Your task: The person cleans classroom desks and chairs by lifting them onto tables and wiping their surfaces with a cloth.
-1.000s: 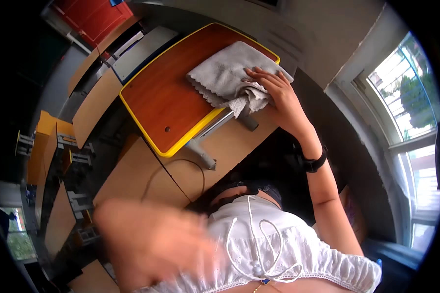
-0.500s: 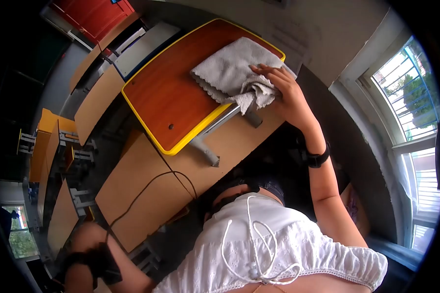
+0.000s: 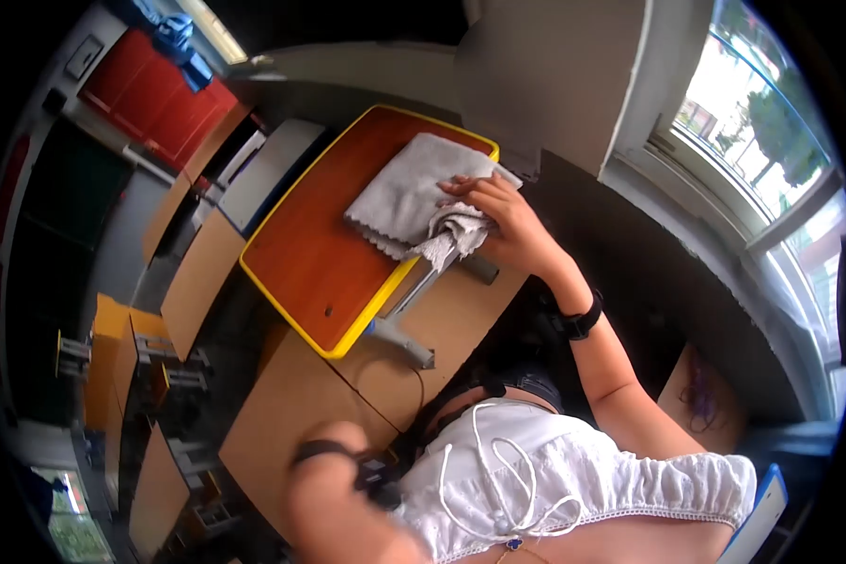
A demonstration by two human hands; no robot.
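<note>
A folded grey cloth (image 3: pixel 409 183) with scalloped edges lies on the right part of a small desk (image 3: pixel 315 254) with a red-brown top and yellow rim. My right hand (image 3: pixel 503 221) is at the cloth's right side, its fingers curled over a bunched part that hangs past the near edge. Low in the view, close to the camera, my left hand (image 3: pixel 352 522) is smeared by motion in front of the white blouse. Its fingers and anything between them cannot be made out. A black band is on each wrist.
Beneath and before the small desk are light wooden tabletops (image 3: pixel 296 423), with a thin dark cable. More desks (image 3: pixel 197 282) stand at left. A wall and window (image 3: pixel 761 113) are at right, and a red door (image 3: pixel 160 99) at upper left.
My left hand and forearm have swung from the lower left towards my chest. The desk and cloth appear lower and farther left as the view shifts. My right hand stays at the bunched cloth.
</note>
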